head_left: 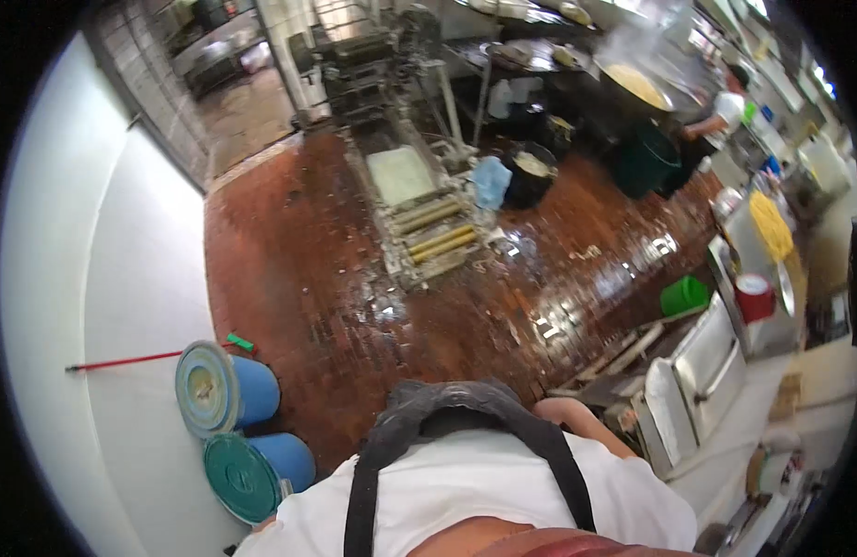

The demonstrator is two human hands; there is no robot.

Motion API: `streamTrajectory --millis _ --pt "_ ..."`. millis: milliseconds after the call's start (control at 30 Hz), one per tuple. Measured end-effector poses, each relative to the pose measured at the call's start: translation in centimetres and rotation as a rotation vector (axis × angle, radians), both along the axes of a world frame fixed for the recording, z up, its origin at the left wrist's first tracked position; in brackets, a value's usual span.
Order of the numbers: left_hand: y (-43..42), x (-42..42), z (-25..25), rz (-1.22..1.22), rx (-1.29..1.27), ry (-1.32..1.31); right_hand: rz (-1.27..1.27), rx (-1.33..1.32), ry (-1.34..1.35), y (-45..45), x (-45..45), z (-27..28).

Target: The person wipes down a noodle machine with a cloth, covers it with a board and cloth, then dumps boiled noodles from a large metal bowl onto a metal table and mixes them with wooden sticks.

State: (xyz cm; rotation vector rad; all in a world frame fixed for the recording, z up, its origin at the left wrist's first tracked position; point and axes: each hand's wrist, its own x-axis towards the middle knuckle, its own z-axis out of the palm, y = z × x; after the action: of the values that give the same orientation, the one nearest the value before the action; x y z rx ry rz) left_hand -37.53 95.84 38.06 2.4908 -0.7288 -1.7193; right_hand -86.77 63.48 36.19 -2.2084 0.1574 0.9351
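Neither of my hands shows in the head view. My bent right forearm [591,427] comes out of a white sleeve, and its far end disappears by the black apron [456,395] at my front. What that hand holds or touches, if anything, is hidden. On the left side only the white shirt shows, close to a blue barrel with a green lid [243,478]. Beside it is another blue barrel with a pale lid [206,388].
Wet red tile floor [308,278] lies ahead. A low machine with yellow rollers [440,243] stands mid-floor. A co-worker [721,121] is near a large steaming pot [637,85]. Metal counters, a green bucket [684,295] and a red bucket [753,297] are right. A red-handled tool [136,360] leans left.
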Motion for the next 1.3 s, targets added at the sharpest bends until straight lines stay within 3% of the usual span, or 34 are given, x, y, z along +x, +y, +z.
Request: streamTrajectory --millis 33,100,133,167,200,267,300,400,600,700,800,1000,1033,1200,1300 --pt "0.0 -0.2 0.2 0.006 -0.003 -0.003 -0.174 0.077 0.263 -0.2 0.4 0.3" --pt "0.0 -0.7 0.3 0.014 -0.007 -0.006 -0.014 0.013 0.11 -0.8 -0.9 -1.8" --pt "-0.1 -0.9 0.4 0.012 -0.015 -0.011 -0.064 0.022 0.219 -1.3 -0.9 -2.2" --pt "0.0 -1.0 0.5 0.026 -0.013 -0.012 -0.086 0.111 0.111 -1.8 -2.2 -4.9" --pt "0.0 -1.1 0.4 0.031 -0.016 -0.013 -0.104 0.046 0.008 -2.8 -1.4 -4.0" --pt "0.0 -1.7 0.3 0.046 -0.027 -0.019 -0.136 -0.071 -0.185 -3.5 2.7 5.2" --pt "0.1 -1.8 0.2 0.056 -0.023 -0.019 -0.526 0.025 0.118 -3.5 4.5 8.2" --pt "0.0 -2.1 0.1 0.073 -0.033 -0.021 -0.791 0.154 0.158 -5.1 5.7 9.2" --pt "-0.1 -2.2 -0.7 0.087 -0.043 -0.021 -0.76 -0.034 0.039 -5.1 7.6 11.9" --pt "-0.3 -2.3 -1.1 0.087 -0.052 -0.024 -0.794 0.06 -0.004 -5.3 7.1 9.6" --pt "-0.7 -2.0 -1.1 0.084 -0.067 -0.032 -0.675 -0.122 -0.054 -4.7 8.3 11.0" --pt "-1.9 -1.7 -0.9 0.069 -0.103 -0.036 -0.616 -0.126 -0.144 -4.6 9.0 5.6" --pt "-2.4 -1.5 -1.0 0.06 -0.109 -0.039 -0.57 -0.127 -0.136 -4.4 10.1 8.5" --pt "-5.7 0.1 -0.9 -0.009 -0.15 -0.034 -0.615 -0.122 -0.365 -4.7 12.2 10.6" --pt "-6.4 0.8 -1.2 -0.02 -0.146 -0.025 -0.769 -0.063 -0.275 -3.9 12.9 16.5"
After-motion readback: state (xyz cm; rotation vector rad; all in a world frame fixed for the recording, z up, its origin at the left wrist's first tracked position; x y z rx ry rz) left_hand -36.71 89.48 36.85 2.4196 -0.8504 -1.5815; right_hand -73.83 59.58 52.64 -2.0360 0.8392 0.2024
